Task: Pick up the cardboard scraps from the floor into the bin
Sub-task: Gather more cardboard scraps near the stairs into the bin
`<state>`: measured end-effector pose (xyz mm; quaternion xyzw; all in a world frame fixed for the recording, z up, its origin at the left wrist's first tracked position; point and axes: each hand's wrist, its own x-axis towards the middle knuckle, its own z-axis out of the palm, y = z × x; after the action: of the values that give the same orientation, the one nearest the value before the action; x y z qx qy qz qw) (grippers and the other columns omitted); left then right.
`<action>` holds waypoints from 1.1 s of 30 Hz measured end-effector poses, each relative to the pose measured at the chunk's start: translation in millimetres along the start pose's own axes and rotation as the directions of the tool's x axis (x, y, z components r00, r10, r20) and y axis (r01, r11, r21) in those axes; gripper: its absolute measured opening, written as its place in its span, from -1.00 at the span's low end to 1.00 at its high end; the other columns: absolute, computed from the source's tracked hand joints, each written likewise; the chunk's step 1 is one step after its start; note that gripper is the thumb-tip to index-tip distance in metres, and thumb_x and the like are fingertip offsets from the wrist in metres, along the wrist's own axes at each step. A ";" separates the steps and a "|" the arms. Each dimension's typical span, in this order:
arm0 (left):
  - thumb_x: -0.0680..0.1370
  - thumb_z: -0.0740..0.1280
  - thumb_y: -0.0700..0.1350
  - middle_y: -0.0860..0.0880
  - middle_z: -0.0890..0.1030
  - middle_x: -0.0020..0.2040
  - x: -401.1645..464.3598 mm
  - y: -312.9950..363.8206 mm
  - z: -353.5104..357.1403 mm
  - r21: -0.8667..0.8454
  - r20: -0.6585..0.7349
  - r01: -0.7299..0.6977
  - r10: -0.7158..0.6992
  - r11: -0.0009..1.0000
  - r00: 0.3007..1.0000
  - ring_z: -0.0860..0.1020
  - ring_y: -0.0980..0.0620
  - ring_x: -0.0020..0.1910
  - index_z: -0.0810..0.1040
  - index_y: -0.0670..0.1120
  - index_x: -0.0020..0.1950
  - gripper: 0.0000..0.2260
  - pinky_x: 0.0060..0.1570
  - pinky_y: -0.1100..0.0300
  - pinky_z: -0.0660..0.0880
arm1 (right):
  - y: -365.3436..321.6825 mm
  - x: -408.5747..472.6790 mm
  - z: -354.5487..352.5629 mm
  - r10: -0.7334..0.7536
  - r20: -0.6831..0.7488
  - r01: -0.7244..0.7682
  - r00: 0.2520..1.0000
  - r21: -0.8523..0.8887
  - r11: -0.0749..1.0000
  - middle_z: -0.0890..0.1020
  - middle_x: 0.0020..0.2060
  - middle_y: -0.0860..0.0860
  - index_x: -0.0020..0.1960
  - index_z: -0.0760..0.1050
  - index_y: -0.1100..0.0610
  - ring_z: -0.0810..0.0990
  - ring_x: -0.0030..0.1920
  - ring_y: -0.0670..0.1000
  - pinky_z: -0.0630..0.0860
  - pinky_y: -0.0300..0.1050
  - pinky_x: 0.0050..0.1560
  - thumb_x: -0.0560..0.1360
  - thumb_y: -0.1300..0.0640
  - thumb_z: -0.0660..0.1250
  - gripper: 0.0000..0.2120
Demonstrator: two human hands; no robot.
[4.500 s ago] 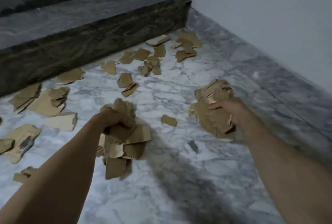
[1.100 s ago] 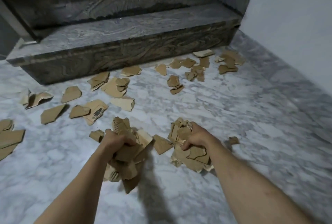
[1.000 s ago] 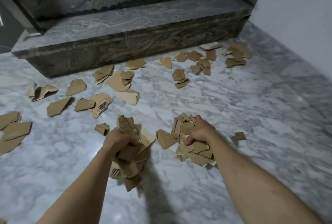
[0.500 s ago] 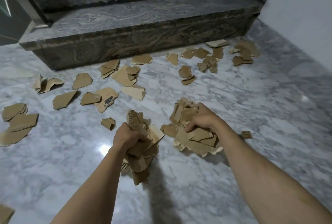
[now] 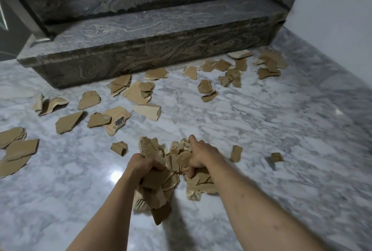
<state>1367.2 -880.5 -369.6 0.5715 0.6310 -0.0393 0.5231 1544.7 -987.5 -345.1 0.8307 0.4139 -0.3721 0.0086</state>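
Cardboard is the whole story in the head view, the only one there is: torn brown scraps (image 5: 138, 94) lie scattered over the grey-veined marble floor (image 5: 261, 130), from a heap at the far left edge across to a cluster near the corner where the dark stone step (image 5: 151, 29) meets the white wall (image 5: 338, 19). No bin shows anywhere in the picture, so nothing can be counted as delivered; by my reading the job is at an early-to-middle stage, with two handfuls gathered and most of the litter left on the floor, including one printed piece (image 5: 117, 120) near the middle and a few small bits (image 5: 236, 153) off to the right of the arms. The left hand (image 5: 144, 167) is clenched tight around a thick bunch of scraps (image 5: 159, 186) that sticks out above and hangs below the fist, clear of the floor as far as I can judge. The right hand (image 5: 201, 156) grips a second bunch (image 5: 198, 185), its thumb curled round the near edge while the index finger reaches forward over the pile; whether that bunch rests on the marble or is lifted I cannot tell. Both bunches sit just beside each other, almost touching.
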 end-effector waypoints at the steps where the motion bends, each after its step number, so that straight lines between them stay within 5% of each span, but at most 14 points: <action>1: 0.27 0.64 -0.16 -0.18 0.67 -0.05 0.5 0.5 0.2 -0.005 0.005 0.003 -0.003 1.000 1.000 0.65 -0.16 -0.12 0.60 -0.23 0.05 -0.57 -0.26 0.12 0.59 | 0.6 1.4 -2.0 -0.013 0.023 0.013 1.000 -0.003 1.000 0.43 0.40 0.10 0.53 0.02 -0.10 0.50 0.30 0.22 0.48 0.07 0.14 0.18 0.09 0.69 0.14; 5: 0.27 0.64 -0.17 -0.18 0.67 -0.05 -0.4 2.0 -1.0 0.003 0.010 0.005 -0.005 1.000 1.000 0.64 -0.14 -0.14 0.61 -0.22 0.02 -0.60 -0.28 0.15 0.57 | -1.5 3.6 -12.8 -0.042 0.142 0.053 0.989 -0.079 0.995 0.39 0.48 0.06 0.57 -0.24 -0.31 0.44 0.40 0.20 0.43 0.02 0.17 0.21 0.02 0.69 0.33; 12: 0.27 0.63 -0.16 -0.13 0.66 -0.11 2.3 3.6 -4.9 0.007 0.063 -0.010 0.009 1.000 0.998 0.64 -0.11 -0.15 0.62 -0.21 0.03 -0.60 -0.33 0.17 0.55 | -3.2 6.4 -16.4 -0.049 0.172 0.063 0.984 -0.074 0.995 0.54 0.27 0.06 0.46 0.12 -0.08 0.55 0.14 0.18 0.40 -0.04 -0.11 0.20 0.02 0.69 0.03; 16: 0.24 0.63 -0.20 -0.20 0.70 -0.06 0.1 -0.9 -8.1 -0.096 0.076 0.030 -0.022 0.995 0.997 0.67 -0.20 -0.11 0.64 -0.26 0.03 -0.59 -0.28 0.09 0.62 | 3.3 12.9 -6.6 -0.031 0.157 0.013 0.987 0.111 0.994 0.52 0.30 0.03 0.45 0.25 -0.04 0.52 0.23 0.18 0.52 0.05 0.14 0.10 0.00 0.71 0.04; 19: 0.18 0.62 -0.14 -0.22 0.72 -0.06 -0.7 -7.8 -8.0 -0.295 0.080 0.005 0.019 0.956 0.997 0.69 -0.22 -0.09 0.66 -0.25 0.03 -0.54 -0.17 -0.01 0.66 | 18.3 14.7 -0.7 -0.008 0.102 -0.050 0.995 0.553 0.832 0.58 0.21 0.02 0.32 0.40 0.12 0.56 0.21 0.12 0.52 -0.04 0.16 0.13 0.10 0.72 -0.15; 22: 0.29 0.58 -0.19 -0.18 0.74 -0.07 -9.1 0.8 5.2 -0.449 0.093 0.001 0.045 0.894 0.995 0.70 -0.20 -0.08 0.68 -0.21 0.04 -0.65 -0.11 0.00 0.64 | 22.8 6.8 -2.2 0.049 0.010 -0.036 0.999 0.826 0.562 0.64 -0.06 -0.02 0.02 0.49 0.15 0.63 -0.04 -0.02 0.52 -0.24 -0.13 0.24 0.23 0.67 -0.53; 25: 0.36 0.51 -0.24 -0.19 0.74 -0.08 -16.3 24.2 24.4 -0.493 0.140 -0.014 0.095 0.870 0.986 0.71 -0.19 -0.11 0.68 -0.22 0.09 -0.69 -0.18 0.07 0.60 | 22.9 4.1 -10.7 0.069 -0.077 0.033 0.995 0.870 0.493 0.68 -0.18 -0.02 -0.01 0.54 0.15 0.67 -0.08 -0.04 0.48 -0.30 -0.24 0.21 0.25 0.68 -0.56; 29: 0.41 0.44 -0.22 -0.19 0.71 0.00 -22.5 66.6 42.4 -0.513 0.217 -0.016 0.147 0.858 0.965 0.68 -0.20 -0.10 0.66 -0.25 0.12 -0.70 -0.18 -0.01 0.63 | 57.6 -0.3 -45.3 0.074 -0.114 0.075 0.991 0.912 0.403 0.64 -0.13 -0.06 -0.10 0.51 0.08 0.58 0.02 -0.02 0.46 -0.20 -0.04 0.24 0.19 0.67 -0.61; 33: 0.50 0.29 -0.21 -0.08 0.65 -0.23 -51.4 126.7 80.4 -0.529 0.257 -0.042 0.207 0.847 0.944 0.62 -0.07 -0.30 0.63 -0.15 -0.01 -0.84 -0.17 0.03 0.54 | 118.8 -25.5 -84.8 0.114 -0.173 0.129 0.978 0.938 0.321 0.64 -0.12 -0.07 -0.12 0.47 0.01 0.58 -0.06 -0.08 0.50 -0.15 0.06 0.30 0.15 0.64 -0.64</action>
<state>1503.0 -924.0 -300.0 0.4372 0.4911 0.0783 0.7494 1669.3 -1055.6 -302.7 0.7114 0.1215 -0.4546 -0.5221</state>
